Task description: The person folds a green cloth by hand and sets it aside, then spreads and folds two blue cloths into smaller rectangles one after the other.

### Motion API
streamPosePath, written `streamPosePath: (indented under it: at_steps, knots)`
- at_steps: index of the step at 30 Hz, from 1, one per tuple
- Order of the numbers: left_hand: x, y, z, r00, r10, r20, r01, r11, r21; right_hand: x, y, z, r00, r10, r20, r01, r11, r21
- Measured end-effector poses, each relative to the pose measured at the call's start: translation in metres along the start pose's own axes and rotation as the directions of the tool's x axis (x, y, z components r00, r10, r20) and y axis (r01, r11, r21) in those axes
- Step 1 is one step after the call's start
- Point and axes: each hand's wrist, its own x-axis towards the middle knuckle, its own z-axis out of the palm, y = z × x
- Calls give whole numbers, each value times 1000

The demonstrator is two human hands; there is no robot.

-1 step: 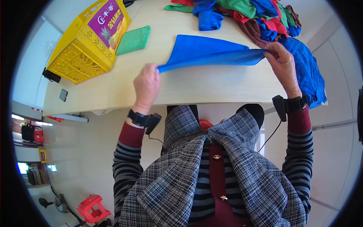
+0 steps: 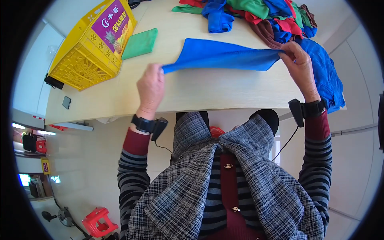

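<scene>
Fingertips of the left hand (image 2: pixel 151 89) and the right hand (image 2: pixel 298 64) are pinched on opposite corners of the blue cloth (image 2: pixel 224 56), which is stretched taut just above the table (image 2: pixel 208 90). Beyond the cloth lies a pile of coloured cloths (image 2: pixel 264 14); to its left, a folded green cloth (image 2: pixel 140 43) and a yellow crate (image 2: pixel 90 44).
</scene>
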Motion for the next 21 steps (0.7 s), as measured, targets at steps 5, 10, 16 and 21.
streamPosePath:
  at_steps: [5, 10, 16, 21]
  knots:
    - [79, 18, -53, 983, -62, -173, -2, 937, -350, 11, -13, -63, 993, -26, -119, 56, 965, 255]
    - [99, 65, -95, 958, -192, -211, 42, 826, -562, 0, -28, -103, 981, 45, -190, 36, 915, 401]
    - [111, 55, -70, 998, 51, -48, -66, 907, -415, -1, 8, -107, 982, 155, 105, -185, 891, 415]
    - [129, 50, -47, 991, 101, -84, -122, 948, -293, 14, 12, -94, 979, 199, 43, -200, 904, 377]
